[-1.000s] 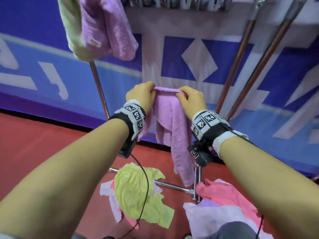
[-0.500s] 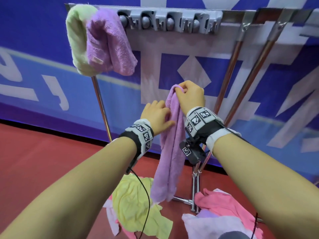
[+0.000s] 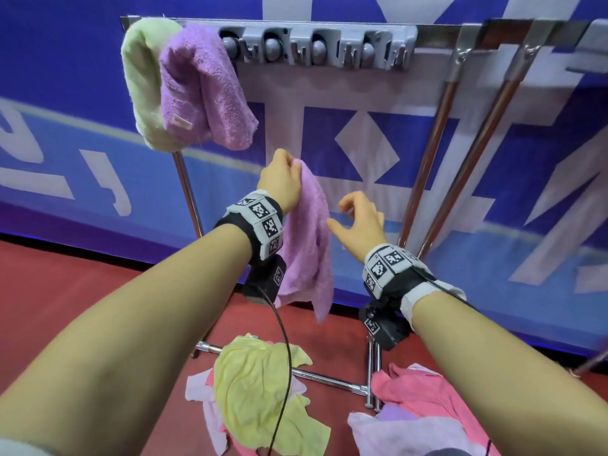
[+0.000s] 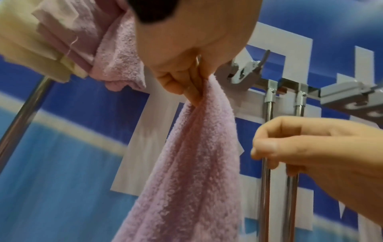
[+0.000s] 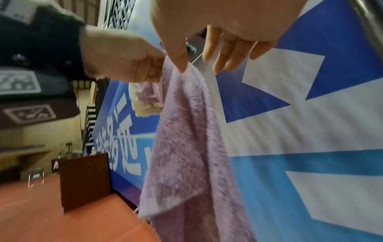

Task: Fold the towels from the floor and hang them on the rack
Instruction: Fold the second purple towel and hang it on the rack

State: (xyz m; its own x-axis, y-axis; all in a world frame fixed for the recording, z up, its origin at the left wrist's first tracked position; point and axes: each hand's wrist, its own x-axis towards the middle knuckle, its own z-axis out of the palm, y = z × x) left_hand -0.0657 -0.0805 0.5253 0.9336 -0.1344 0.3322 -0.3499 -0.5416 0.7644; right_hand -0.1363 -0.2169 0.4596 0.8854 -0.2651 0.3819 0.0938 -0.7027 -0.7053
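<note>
Towel (image 3: 309, 238) passed to left hand (image 3: 281, 182) (right hand (image 3: 360, 225) empty)

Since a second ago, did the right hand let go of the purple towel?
Yes. The right hand now hangs empty to the right of the purple towel, lower against the rack's top bar; only the left hand grips it.

Blue-white banner (image 3: 362, 143) behind; brown panel (image 5: 85, 181) on floor

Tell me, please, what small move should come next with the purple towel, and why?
Probably lift the purple towel over the rack bar beside the two hung towels. The left hand grips its top below the bar, and the right hand holds nothing.
</note>
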